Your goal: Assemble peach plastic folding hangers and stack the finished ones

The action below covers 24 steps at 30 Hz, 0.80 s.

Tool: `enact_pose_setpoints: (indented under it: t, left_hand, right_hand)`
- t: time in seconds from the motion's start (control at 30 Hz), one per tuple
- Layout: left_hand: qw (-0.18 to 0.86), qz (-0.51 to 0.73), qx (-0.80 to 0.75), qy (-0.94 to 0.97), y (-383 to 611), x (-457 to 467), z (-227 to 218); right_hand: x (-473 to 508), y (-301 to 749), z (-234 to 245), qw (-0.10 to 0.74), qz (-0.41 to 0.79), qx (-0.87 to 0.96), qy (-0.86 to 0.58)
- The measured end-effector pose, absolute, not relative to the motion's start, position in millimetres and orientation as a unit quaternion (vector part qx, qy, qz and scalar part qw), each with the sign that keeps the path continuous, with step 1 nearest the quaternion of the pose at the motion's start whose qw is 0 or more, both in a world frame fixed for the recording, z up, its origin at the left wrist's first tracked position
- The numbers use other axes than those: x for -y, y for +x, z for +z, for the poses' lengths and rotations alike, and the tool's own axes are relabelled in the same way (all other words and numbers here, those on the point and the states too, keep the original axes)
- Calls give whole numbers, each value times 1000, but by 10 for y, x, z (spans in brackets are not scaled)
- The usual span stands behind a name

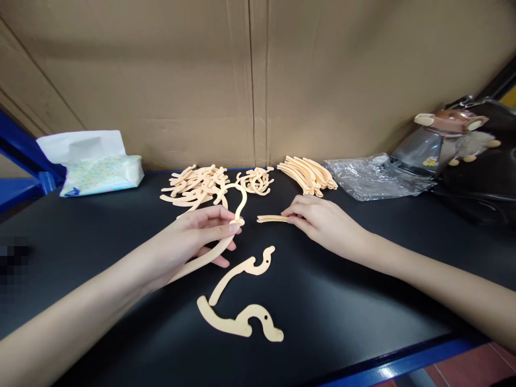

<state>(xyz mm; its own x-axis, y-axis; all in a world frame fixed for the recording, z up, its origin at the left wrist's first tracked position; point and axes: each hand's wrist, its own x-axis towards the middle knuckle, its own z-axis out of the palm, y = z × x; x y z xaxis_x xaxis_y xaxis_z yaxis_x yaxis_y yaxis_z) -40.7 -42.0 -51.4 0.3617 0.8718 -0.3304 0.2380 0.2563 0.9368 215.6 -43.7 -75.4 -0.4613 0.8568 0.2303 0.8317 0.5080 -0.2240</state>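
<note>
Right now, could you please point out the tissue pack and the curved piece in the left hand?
tissue pack (pixel 100 174), head view, its printed front.
curved piece (pixel 201 262), head view, its long lower shaft.

- Left hand (pixel 193 236) pinches a long curved piece (pixel 217 247) above the black table (pixel 342 312).
- Right hand (pixel 322 220) rests its fingertips on a short strip (pixel 271 219).
- Two cut-outs (pixel 242 301) lie nearer.
- Loose pile (pixel 201 185) and stack (pixel 308 174) sit behind.
- Tissue pack (pixel 100 172) far left.

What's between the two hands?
Head view: short cream strip lies between left hand, holding a curved piece, and right hand, which touches it.
</note>
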Motion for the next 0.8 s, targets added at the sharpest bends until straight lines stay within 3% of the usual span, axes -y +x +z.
enact_pose_setpoints:
  t: [0.17, 0.5, 0.8]
  left_hand:
    - [616, 292, -507, 528, -393, 412, -529]
    - [617, 296, -506, 525, -392, 352, -632]
    - [649, 260, -480, 530, -406, 370, -620]
  right_hand:
    - [450, 2167, -783, 220, 101, 849, -469]
    - [590, 2038, -772, 176, 18, 878, -445]
    - [642, 1970, -823, 285, 61, 884, -366]
